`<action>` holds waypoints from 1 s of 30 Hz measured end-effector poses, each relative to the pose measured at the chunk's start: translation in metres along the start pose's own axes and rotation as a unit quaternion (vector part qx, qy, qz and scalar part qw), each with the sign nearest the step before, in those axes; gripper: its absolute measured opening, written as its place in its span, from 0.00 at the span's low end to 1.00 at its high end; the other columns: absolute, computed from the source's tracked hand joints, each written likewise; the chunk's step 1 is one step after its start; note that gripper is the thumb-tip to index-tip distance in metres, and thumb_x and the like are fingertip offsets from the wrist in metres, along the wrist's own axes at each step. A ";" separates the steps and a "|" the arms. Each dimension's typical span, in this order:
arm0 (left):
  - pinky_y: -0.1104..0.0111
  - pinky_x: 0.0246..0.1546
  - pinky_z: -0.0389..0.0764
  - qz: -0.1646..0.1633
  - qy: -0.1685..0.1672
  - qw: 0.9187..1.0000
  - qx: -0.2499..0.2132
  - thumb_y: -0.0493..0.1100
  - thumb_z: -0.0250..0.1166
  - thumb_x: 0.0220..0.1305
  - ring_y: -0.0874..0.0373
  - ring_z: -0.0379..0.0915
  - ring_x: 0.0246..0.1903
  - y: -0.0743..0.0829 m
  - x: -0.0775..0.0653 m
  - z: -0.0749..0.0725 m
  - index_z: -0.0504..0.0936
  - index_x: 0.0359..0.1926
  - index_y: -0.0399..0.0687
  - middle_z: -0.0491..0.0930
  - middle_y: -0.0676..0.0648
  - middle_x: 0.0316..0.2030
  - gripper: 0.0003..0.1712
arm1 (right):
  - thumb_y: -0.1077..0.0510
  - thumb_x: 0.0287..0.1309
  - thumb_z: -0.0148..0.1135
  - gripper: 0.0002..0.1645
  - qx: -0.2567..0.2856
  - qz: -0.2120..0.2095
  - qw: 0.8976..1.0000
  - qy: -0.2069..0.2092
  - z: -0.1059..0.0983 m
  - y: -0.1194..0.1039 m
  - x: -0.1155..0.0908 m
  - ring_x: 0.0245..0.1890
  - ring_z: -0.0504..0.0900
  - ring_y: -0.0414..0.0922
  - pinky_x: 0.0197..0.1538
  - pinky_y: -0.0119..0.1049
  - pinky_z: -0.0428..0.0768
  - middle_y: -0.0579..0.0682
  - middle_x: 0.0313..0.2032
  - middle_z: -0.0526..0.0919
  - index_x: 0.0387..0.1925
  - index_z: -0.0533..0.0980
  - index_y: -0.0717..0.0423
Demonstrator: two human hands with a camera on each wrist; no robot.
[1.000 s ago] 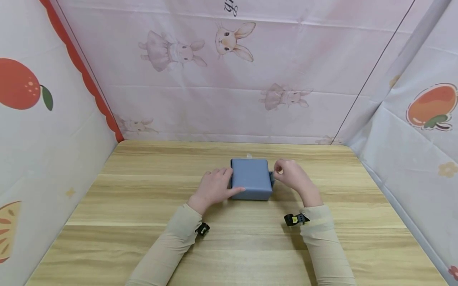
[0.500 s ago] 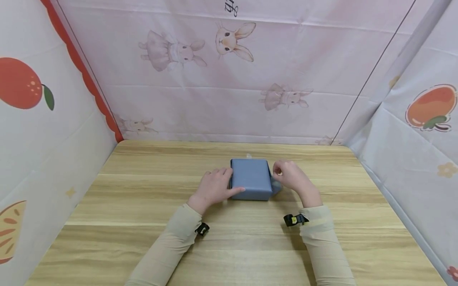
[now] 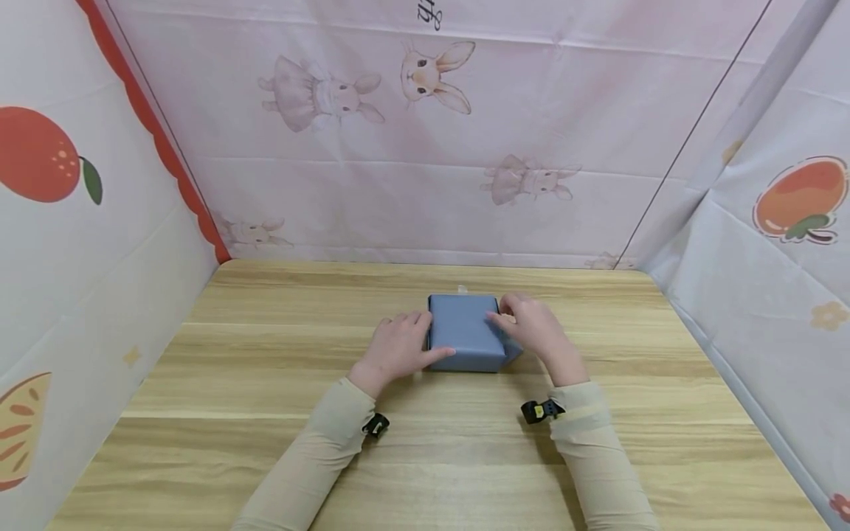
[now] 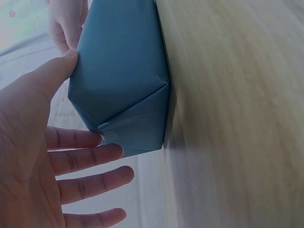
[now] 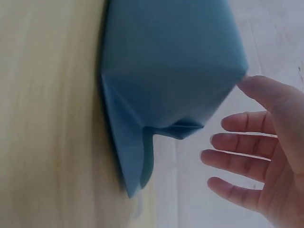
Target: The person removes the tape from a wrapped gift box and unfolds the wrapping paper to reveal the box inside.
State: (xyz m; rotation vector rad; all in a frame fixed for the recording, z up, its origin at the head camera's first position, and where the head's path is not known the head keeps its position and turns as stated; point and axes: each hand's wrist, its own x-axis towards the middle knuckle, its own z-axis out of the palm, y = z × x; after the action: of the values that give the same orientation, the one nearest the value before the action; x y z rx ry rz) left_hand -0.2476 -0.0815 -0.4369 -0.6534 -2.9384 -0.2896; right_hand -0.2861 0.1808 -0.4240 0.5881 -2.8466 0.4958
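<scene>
A box wrapped in blue paper [image 3: 463, 324] lies flat on the wooden table. My left hand [image 3: 395, 346] holds steady at its left side, thumb over the top edge. In the left wrist view, its fingers are straight, and the index and middle fingertips touch the folded paper end [image 4: 137, 126]. My right hand [image 3: 541, 332] is at the box's right end. Its thumb touches the top edge there, while its fingers [image 5: 237, 164] extend loosely apart from the paper. On that end, a loose paper flap [image 5: 124, 142] sticks out near the table.
A small whitish piece [image 3: 462, 290] sits just behind the box on the wooden table [image 3: 265, 413]. A pink fabric wall [image 3: 372, 199] with printed rabbits stands behind. Printed white fabric hangs on both sides. Each wrist carries a black strap [image 3: 542, 411].
My right hand has released the paper at the right end and moved slightly left, its thumb now at the box's top edge. The flap has swung outward. The left hand has stayed put.
</scene>
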 end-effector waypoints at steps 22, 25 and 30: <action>0.63 0.25 0.74 -0.029 0.033 0.999 -0.021 0.70 0.49 0.68 0.57 0.74 0.26 -0.007 0.012 0.010 0.79 0.37 0.50 0.76 0.51 0.28 0.30 | 0.41 0.63 0.60 0.22 0.009 0.010 0.999 -0.040 0.005 0.000 0.001 0.30 0.73 0.46 0.35 0.40 0.74 0.54 0.36 0.79 0.37 0.74 0.56; 0.68 0.20 0.67 -0.040 0.039 0.998 -0.028 0.68 0.51 0.68 0.59 0.68 0.21 -0.006 0.018 0.011 0.76 0.31 0.51 0.72 0.53 0.23 0.27 | 0.41 0.63 0.61 0.22 0.009 0.007 0.999 -0.037 0.005 0.000 0.000 0.29 0.72 0.45 0.35 0.40 0.74 0.54 0.35 0.79 0.36 0.74 0.57; 0.69 0.18 0.64 -0.068 0.034 0.996 -0.042 0.64 0.51 0.70 0.59 0.66 0.19 -0.001 0.027 0.009 0.72 0.25 0.51 0.71 0.51 0.20 0.26 | 0.41 0.63 0.61 0.21 0.009 0.008 0.999 -0.036 0.005 0.001 0.000 0.28 0.71 0.44 0.33 0.38 0.71 0.53 0.33 0.79 0.35 0.74 0.56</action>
State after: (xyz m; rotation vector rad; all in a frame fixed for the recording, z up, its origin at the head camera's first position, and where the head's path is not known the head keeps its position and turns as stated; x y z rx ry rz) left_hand -0.2734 -0.0698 -0.4418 -0.4438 -2.9224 -0.4425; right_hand -0.2870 0.1801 -0.4287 0.5996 -2.9189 0.5130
